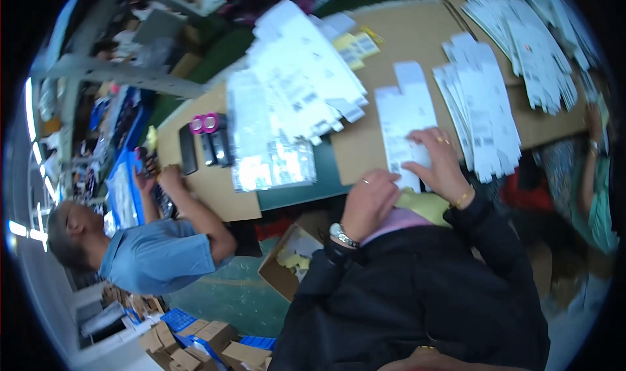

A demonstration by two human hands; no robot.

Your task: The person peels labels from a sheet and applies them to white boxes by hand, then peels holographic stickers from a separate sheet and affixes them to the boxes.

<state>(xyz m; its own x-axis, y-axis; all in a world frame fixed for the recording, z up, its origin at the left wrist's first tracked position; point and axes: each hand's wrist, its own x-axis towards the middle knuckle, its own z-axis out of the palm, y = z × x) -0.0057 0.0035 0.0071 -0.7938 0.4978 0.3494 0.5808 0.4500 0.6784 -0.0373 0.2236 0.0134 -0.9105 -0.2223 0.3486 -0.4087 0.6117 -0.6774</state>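
A flat, unfolded white carton lies on the table in front of me. My right hand rests on its lower right part, thumb apart from the bent fingers. Beside the carton's lower left corner is my left hand, its fingers curled together; what they hold, if anything, is hidden. Under my hands, at the table's near edge, shows a pale yellow sheet. To the right sits a fanned stack of the same flat cartons.
A large pile of flat cartons and clear plastic bags lie to the left. Further left are pink-ended black devices and a co-worker in a blue shirt. More cartons lie far right, near another person's arm. An open cardboard box stands below the table.
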